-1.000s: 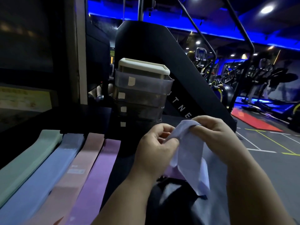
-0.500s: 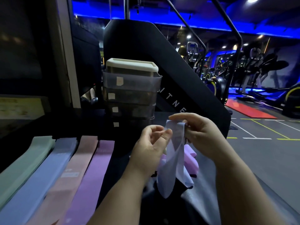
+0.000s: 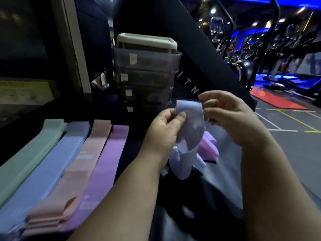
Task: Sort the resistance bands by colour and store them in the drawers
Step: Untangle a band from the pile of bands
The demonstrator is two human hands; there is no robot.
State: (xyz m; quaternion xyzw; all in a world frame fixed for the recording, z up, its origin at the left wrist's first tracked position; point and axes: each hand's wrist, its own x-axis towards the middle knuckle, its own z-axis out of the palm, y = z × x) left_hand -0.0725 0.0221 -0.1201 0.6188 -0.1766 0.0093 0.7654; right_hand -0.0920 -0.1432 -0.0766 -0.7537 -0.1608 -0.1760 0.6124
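Note:
A pale blue resistance band (image 3: 188, 133) hangs in front of me, held up by both hands. My left hand (image 3: 163, 131) pinches its left edge between thumb and fingers. My right hand (image 3: 227, 117) pinches its top right corner, fingers curled. Behind the band stands a clear stack of drawers (image 3: 145, 73) with a cream lid and small labels. Four piles of bands lie flat on the left: green (image 3: 33, 153), blue (image 3: 52, 164), pink (image 3: 86, 157) and purple (image 3: 107, 162). A folded pink-purple band (image 3: 209, 146) lies behind the hanging one.
The bands lie on a dark surface (image 3: 217, 202). A black slanted machine panel (image 3: 199, 54) rises behind the drawers. A pale post (image 3: 73, 44) stands at the left. Gym floor with lines and a red mat (image 3: 276, 101) is off to the right.
The band has been spread wider between my hands and hangs flatter. My left thumb and fingers have closed onto its edge. My view has tilted a little left and down.

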